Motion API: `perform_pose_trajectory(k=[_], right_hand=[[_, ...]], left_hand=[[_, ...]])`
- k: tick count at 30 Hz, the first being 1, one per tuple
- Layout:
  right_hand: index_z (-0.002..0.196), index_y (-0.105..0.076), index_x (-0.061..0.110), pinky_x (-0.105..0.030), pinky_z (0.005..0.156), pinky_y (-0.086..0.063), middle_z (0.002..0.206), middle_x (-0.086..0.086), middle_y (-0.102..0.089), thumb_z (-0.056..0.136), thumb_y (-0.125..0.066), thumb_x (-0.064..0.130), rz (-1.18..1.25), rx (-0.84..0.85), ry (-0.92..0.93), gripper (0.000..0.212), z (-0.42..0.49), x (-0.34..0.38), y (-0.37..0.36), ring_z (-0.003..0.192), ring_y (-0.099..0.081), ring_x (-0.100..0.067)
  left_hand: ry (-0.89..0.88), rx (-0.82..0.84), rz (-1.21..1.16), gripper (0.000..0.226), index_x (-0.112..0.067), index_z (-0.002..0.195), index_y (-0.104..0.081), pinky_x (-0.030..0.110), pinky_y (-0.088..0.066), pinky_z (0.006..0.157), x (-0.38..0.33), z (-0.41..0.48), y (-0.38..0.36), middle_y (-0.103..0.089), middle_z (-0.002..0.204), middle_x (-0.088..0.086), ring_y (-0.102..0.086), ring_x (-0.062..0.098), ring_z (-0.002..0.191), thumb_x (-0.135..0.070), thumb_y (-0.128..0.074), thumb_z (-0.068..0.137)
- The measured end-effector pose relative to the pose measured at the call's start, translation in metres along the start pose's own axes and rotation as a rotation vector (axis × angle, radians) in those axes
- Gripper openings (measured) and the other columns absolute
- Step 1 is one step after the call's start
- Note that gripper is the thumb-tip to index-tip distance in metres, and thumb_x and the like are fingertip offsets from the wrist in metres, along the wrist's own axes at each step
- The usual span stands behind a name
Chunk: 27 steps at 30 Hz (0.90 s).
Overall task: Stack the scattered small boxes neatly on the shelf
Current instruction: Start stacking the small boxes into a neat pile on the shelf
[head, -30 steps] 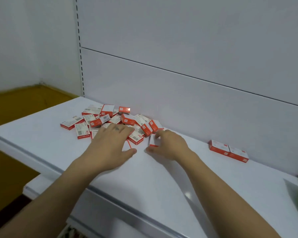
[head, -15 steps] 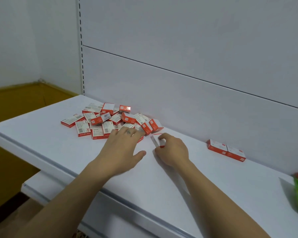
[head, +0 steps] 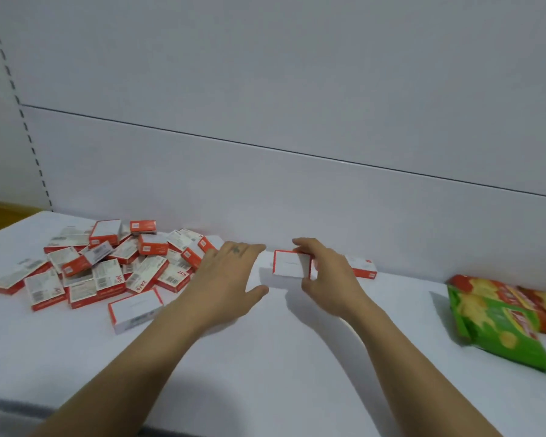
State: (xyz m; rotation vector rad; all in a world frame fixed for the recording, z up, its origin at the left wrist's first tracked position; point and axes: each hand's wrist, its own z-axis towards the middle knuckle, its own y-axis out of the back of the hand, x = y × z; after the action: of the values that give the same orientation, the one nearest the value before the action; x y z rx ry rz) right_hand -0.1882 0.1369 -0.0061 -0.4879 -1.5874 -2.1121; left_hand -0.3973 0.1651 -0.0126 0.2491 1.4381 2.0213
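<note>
Soft, cool, fairly bright light fell from overhead on the white shelf [head: 297, 373]. A faint, soft-edged shadow lay under the right hand [head: 328, 279] and the small box [head: 290, 264] it pinched, and a broader dim patch lay near the shelf's front edge. The snack bags [head: 501, 323] at the right edge were smeared by motion blur. The wide lens slanted the back panel's seam [head: 265, 146] and bowed the slotted upright [head: 29, 134].

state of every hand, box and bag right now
right hand: pinches the held box
held box: tilted up, white face showing
left hand: open, palm down, empty
box pile: scattered, overlapping, unstacked
box by back wall: flat, partly behind right hand
chip bags: lying down, overlapping
</note>
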Motion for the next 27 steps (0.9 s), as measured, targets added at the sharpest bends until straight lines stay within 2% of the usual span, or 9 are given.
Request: perform_pose_trajectory(k=[3,6,10,15,20,24,27], right_hand=[[0.132,-0.045,0.037,-0.011,0.082,-0.042,0.120,0.018,-0.059,0.076,-0.054,-0.007,0.058,-0.068,-0.011,0.072,-0.001,-0.014,0.016,0.101,-0.054,-0.003],[0.131,-0.048,0.036,-0.017,0.086,-0.049,0.117,0.022,-0.058,0.078,-0.057,-0.010,0.117,-0.143,-0.011,0.071,0.000,-0.024,0.028,0.102,-0.057,-0.001],[0.128,-0.053,0.031,-0.010,0.082,-0.047,0.117,0.019,-0.060,0.078,-0.060,-0.010,0.224,-0.240,-0.009,0.065,-0.005,-0.030,0.025,0.104,-0.057,0.003],[0.130,-0.051,0.028,-0.014,0.086,-0.049,0.119,0.017,-0.059,0.079,-0.062,-0.009,0.254,-0.203,-0.047,0.064,-0.013,-0.037,0.011,0.106,-0.058,-0.002],[0.122,-0.050,0.039,-0.011,0.082,-0.048,0.117,0.024,-0.058,0.079,-0.063,-0.009,0.296,-0.177,-0.049,0.065,-0.018,-0.034,0.008,0.106,-0.056,0.007],[0.120,-0.053,0.038,-0.014,0.083,-0.050,0.117,0.021,-0.059,0.077,-0.065,-0.011,0.357,-0.135,-0.055,0.066,-0.021,-0.030,0.001,0.106,-0.058,0.005],[0.122,-0.054,0.034,-0.015,0.083,-0.051,0.119,0.014,-0.060,0.080,-0.064,-0.009,0.370,-0.137,-0.050,0.061,-0.021,-0.026,-0.003,0.103,-0.061,0.002]], left_hand=[[-0.044,-0.020,-0.035,0.071,-0.029,0.146,-0.024,0.038,-0.026,0.105,-0.012,0.025,-0.005,-0.039,0.146,-0.005,-0.029,0.017,0.133,-0.052,-0.054,0.086],[-0.070,-0.033,-0.094,0.073,-0.030,0.146,-0.023,0.038,-0.025,0.105,-0.027,0.045,-0.012,-0.040,0.145,-0.006,-0.030,0.017,0.133,-0.051,-0.057,0.084],[-0.088,-0.059,-0.184,0.075,-0.031,0.145,-0.024,0.034,-0.026,0.103,-0.039,0.054,-0.027,-0.042,0.143,-0.008,-0.032,0.015,0.130,-0.050,-0.061,0.083],[-0.020,-0.033,-0.317,0.086,-0.040,0.147,-0.013,0.036,-0.029,0.107,-0.035,0.042,-0.041,-0.042,0.142,-0.013,-0.033,0.013,0.128,-0.048,-0.067,0.081],[0.020,0.023,-0.439,0.091,-0.056,0.140,-0.005,0.039,-0.033,0.106,-0.030,0.026,-0.041,-0.042,0.140,-0.020,-0.038,0.015,0.126,-0.049,-0.070,0.078],[0.024,0.036,-0.502,0.079,-0.052,0.138,-0.020,0.034,-0.036,0.104,-0.030,0.028,-0.039,-0.048,0.134,-0.017,-0.042,0.012,0.123,-0.038,-0.072,0.080],[0.019,0.018,-0.592,0.059,-0.047,0.123,-0.038,0.020,-0.040,0.093,-0.033,0.028,-0.037,-0.057,0.115,-0.020,-0.051,0.004,0.109,-0.032,-0.075,0.079]])
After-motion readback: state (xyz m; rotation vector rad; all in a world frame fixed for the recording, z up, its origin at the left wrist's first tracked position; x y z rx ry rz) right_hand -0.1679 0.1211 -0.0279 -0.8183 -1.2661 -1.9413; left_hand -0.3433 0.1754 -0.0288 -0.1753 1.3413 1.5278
